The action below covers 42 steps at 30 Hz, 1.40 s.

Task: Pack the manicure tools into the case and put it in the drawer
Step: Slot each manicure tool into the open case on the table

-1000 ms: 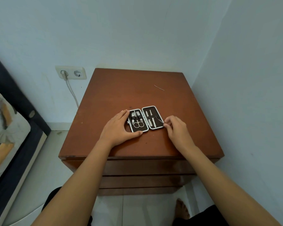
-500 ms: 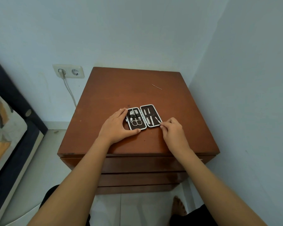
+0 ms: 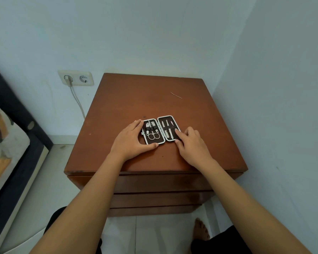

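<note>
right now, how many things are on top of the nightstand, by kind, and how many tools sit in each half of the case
open manicure case: 1
thin loose sliver near the back: 1
hands on the case: 2, left hand, right hand
tools in left half: about 3, scissors included
tools in right half: about 4, one partly under fingers
total tools: about 7

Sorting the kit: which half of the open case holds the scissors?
The left half, under the left hand: the scissors' two ring handles show there. The right half holds only straight tools.

Head view: single wide-angle camera, worn high, facing forward and down.
Range: close above nightstand top.
Overlap: none; one view.
</note>
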Each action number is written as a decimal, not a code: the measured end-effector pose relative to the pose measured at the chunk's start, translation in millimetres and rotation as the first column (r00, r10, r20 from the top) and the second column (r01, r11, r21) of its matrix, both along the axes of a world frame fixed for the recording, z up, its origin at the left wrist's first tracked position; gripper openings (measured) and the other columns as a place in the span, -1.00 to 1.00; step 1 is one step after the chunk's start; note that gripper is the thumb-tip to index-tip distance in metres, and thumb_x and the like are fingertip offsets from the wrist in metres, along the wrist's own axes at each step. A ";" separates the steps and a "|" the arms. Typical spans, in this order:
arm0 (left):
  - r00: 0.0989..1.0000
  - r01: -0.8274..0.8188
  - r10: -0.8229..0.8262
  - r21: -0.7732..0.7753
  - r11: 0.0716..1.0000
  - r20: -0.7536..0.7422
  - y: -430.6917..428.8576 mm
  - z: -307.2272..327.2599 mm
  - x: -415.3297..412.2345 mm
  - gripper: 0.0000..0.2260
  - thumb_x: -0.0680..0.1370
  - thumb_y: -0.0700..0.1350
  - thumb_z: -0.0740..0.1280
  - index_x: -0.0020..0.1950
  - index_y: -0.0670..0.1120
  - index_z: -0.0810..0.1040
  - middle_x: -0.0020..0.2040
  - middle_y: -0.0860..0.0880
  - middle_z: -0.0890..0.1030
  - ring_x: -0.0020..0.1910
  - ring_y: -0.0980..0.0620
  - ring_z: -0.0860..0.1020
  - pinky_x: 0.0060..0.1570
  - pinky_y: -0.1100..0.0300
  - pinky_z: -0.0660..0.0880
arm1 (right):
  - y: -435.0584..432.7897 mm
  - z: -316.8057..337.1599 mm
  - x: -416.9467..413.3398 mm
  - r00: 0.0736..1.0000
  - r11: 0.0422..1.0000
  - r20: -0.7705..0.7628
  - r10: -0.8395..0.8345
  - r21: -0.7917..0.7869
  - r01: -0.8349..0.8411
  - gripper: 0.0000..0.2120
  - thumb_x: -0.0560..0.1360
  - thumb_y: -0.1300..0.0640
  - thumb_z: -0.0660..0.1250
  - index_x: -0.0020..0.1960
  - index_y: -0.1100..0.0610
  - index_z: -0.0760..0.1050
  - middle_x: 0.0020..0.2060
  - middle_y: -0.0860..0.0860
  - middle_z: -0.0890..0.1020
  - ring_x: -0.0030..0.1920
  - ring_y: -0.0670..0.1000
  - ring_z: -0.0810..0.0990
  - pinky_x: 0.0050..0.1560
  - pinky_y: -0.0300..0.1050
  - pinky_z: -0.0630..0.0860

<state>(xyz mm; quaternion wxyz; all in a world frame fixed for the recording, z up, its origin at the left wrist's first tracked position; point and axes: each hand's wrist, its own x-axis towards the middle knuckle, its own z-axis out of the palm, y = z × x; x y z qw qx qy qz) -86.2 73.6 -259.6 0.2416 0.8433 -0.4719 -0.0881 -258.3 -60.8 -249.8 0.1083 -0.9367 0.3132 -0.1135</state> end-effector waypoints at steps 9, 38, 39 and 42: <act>1.000 0.012 -0.012 0.004 1.000 0.002 -0.2 -3.0 1.8 -0.01 0.24 0.48 0.21 0.53 -0.02 0.10 0.54 0.07 0.11 0.51 0.11 0.08 0.44 0.12 0.08 | -35.1 2.9 7.3 0.976 0.983 0.206 -0.076 0.181 0.038 -0.61 0.57 0.01 0.14 0.36 0.10 0.36 0.07 0.06 0.47 0.17 0.10 0.42 0.21 0.09 0.41; 1.000 0.001 -0.001 0.019 1.000 -0.027 2.7 5.2 -1.6 -0.11 0.33 0.37 0.32 0.53 0.00 0.09 0.54 0.11 0.09 0.50 0.16 0.04 0.44 0.17 0.04 | -53.0 -11.8 -0.6 0.995 0.996 -0.096 -0.018 0.085 0.026 -0.53 0.62 -0.02 -0.02 0.50 0.05 0.04 0.52 -0.05 0.11 0.52 -0.07 0.04 0.50 -0.03 -0.07; 1.000 -0.003 0.004 0.023 1.000 -0.029 3.5 5.3 -2.6 -0.10 0.33 0.38 0.32 0.53 0.01 0.08 0.55 0.11 0.08 0.51 0.16 0.04 0.44 0.16 0.04 | -45.9 -11.3 -9.3 0.998 0.994 -0.065 -0.014 0.111 0.021 -0.53 0.62 -0.01 0.00 0.50 0.05 0.06 0.52 -0.05 0.13 0.51 -0.08 0.06 0.50 -0.04 -0.06; 0.999 -0.005 0.007 0.039 0.999 -0.034 6.1 4.7 -4.2 -0.09 0.32 0.40 0.30 0.53 0.02 0.06 0.55 0.12 0.06 0.51 0.13 0.03 0.46 0.14 0.03 | -32.1 -7.3 -29.6 0.993 0.962 0.113 -0.041 0.273 0.009 -0.53 0.58 0.08 0.15 0.47 0.05 0.17 0.48 -0.05 0.24 0.48 -0.08 0.16 0.48 -0.08 0.04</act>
